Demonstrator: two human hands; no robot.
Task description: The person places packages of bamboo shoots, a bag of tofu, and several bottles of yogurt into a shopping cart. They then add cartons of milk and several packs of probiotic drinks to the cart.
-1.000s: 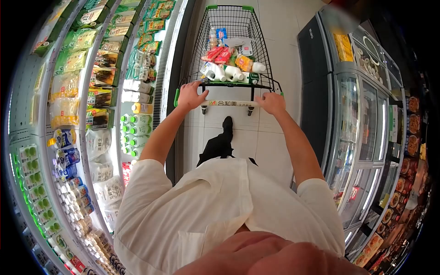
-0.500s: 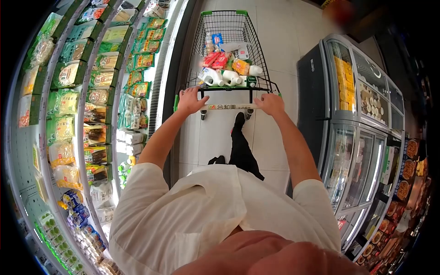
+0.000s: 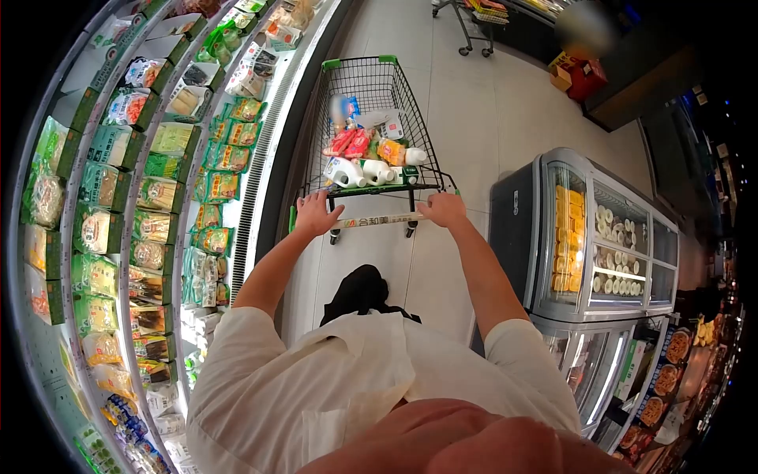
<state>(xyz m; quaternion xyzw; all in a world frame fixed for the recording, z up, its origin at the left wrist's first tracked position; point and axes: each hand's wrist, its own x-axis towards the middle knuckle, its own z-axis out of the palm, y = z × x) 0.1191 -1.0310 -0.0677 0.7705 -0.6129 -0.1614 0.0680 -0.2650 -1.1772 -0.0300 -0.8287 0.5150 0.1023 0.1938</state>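
Pale rectangular floor tiles (image 3: 466, 158) run along a shop aisle, beside brightly lit, white-edged chiller shelves (image 3: 125, 268) on the left; their packets face outward, probably so labels read from the aisle. Nearest is the person's loose white cloth shirt (image 3: 355, 379), arms reaching forward past it. Left hand (image 3: 316, 213) and right hand (image 3: 444, 209) hold opposite ends of a straight, cream-coloured handle bar (image 3: 383, 221) with printed lettering — a wide spacing that likely helps even pushing and steering. The left has its fingers draped forward and thumb spread inward; the right is curled more closely over its end. Undersides are hidden, so I cannot tell how tightly either grips.

Just beyond the bar is the black wire shopping cart with green plastic corners (image 3: 367, 75), directly ahead of the body. White plastic bottles (image 3: 344, 171) lie at its near end, perhaps because they are steadier lying down. Behind them are shiny red plastic packets (image 3: 357, 144) and a rounded orange-yellow bag (image 3: 391, 151), then a small blue packet (image 3: 351, 107) farther in.

To the right stands a grey, glass-fronted freezer cabinet (image 3: 513, 213) — its clear panes presumably there to show the stock. Farthest up the aisle, partly cut off, is a dark metal-framed trolley (image 3: 466, 31) on small wheels.
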